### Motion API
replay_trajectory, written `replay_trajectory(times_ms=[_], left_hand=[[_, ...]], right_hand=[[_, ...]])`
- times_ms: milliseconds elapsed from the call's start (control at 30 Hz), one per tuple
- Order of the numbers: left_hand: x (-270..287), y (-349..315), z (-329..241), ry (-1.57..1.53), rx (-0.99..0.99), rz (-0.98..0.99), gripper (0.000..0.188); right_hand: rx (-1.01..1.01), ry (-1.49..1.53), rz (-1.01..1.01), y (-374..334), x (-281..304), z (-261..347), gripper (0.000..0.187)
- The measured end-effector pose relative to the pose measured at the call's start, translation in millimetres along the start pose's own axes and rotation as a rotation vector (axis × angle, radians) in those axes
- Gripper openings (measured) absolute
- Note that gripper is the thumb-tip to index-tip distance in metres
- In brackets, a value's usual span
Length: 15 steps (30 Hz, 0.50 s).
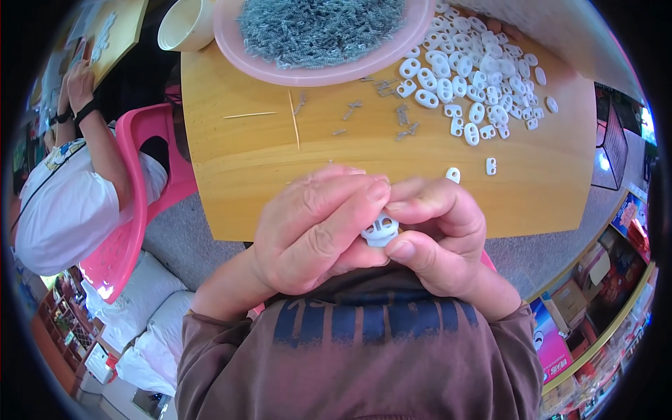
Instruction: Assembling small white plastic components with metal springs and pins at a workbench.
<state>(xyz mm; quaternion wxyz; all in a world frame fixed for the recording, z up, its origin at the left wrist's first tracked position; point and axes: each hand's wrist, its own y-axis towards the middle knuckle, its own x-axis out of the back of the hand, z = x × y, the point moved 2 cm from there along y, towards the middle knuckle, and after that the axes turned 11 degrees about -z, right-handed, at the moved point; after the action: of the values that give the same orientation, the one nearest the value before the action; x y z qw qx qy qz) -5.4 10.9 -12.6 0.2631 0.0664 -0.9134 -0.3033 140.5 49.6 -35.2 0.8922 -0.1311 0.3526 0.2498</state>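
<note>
Close to my body, my left hand [318, 227] and my right hand [441, 234] meet around a white two-hole plastic cord lock [380, 229]. The thumb and fingers of the right hand pinch it from the right. On the other side the left fingers fold over it, hiding part of it. Its two holes face up. Just beyond the right hand lie a loose white oval piece [453, 174] and a small white two-hole piece [491, 166].
A pink basin [323, 78] full of small metal springs stands at the table's [231, 161] far side, beside a cream bowl [183, 26]. White plastic pieces [483, 77] pile up at far right. Loose springs [402, 115] and wooden sticks [294, 122] lie between. Another person [77, 203] sits left.
</note>
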Motion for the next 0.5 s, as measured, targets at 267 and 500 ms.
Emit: replay_trajectory(times_ms=[267, 500], left_hand=[[-1.9, -1.4, 0.0, -0.068, 0.064, -0.068, 0.047], [1.9, -0.9, -2.3, -0.062, 0.082, -0.009, 0.050]], right_hand=[[0.000, 0.036, 0.063, 5.7, 1.0, 0.8, 0.024], [-0.046, 0.017, 0.063, 4.1, 3.2, 3.1, 0.025]])
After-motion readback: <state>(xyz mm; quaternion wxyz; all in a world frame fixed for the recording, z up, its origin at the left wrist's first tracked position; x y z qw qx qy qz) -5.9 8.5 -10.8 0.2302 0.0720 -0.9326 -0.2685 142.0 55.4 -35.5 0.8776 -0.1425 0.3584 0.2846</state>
